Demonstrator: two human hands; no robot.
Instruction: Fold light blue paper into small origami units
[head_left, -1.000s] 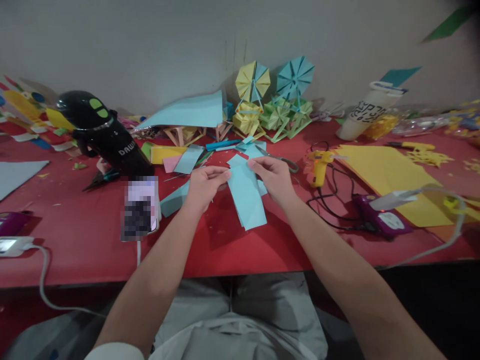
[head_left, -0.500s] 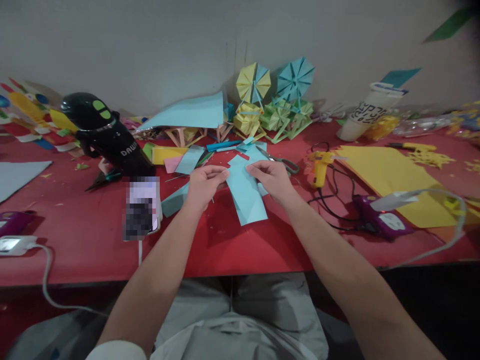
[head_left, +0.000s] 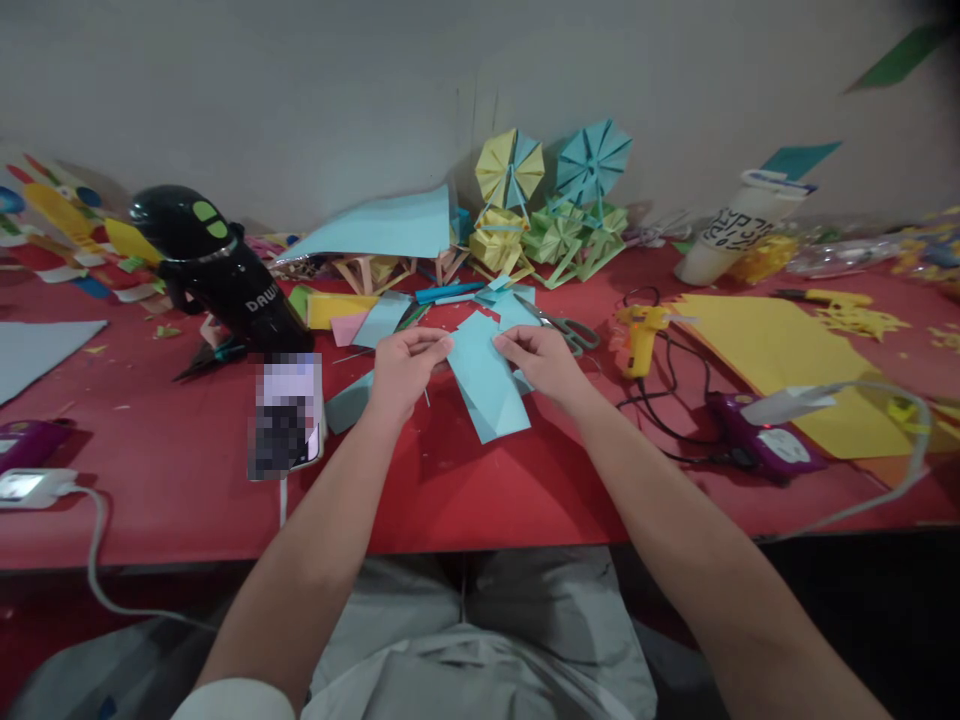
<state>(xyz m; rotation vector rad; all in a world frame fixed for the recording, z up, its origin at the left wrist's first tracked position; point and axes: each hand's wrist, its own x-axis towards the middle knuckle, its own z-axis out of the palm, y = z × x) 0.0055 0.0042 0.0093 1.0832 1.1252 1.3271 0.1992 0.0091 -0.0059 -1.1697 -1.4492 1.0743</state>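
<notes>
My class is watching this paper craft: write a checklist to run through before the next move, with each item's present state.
1. Left hand on the light-blue rectangular paper strip: ok, pinching its left edge.
2. Right hand on the strip: ok, thumb and fingers at its right edge.
3. Grey-handled metal scissors out of both hands: ok, lying beyond the right hand.
4. Yellow plastic glue gun apart from the strip: ok, to the right of the right hand.
5. Glue gun cool: cannot tell from the picture.
6. Loose paper cleared from around the hands: not ok, a light-blue paper piece lies beside the left hand.
</notes>
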